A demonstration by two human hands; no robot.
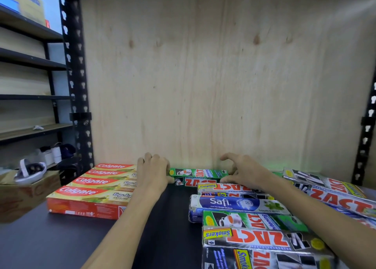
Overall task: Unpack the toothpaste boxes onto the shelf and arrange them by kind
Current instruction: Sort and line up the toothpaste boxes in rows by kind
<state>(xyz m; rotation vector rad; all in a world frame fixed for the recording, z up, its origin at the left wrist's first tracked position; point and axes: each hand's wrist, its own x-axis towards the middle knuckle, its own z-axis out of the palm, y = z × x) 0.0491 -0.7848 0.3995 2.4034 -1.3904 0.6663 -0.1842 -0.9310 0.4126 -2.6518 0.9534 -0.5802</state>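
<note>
My left hand point(152, 172) has its fingers curled over the left end of the green Zact boxes point(198, 176), thumb low against the end of the front one, so I read it as gripping that end. My right hand point(242, 172) is at the other end: the thumb presses the front box's right end, the index finger arches up above the back box, and I can't tell for sure whether the other fingers wrap the boxes or only rest on them. The two green boxes lie lengthwise against the plywood back point(223, 75), at the rear middle of the black shelf point(61, 242).

To the left, just beside my left hand, four Colgate boxes point(95, 191) sit in a tidy side-by-side row. To the right, a loose pile covers the shelf: a silver Zact Smokers box point(223, 187) just in front of the green pair, a blue Safi box point(234, 203) nearer me, another green Zact point(252, 220) below that, and more Smokers boxes point(260, 242) at the near edge and along the right. A carton point(24, 195) stands off the shelf's left end.
</note>
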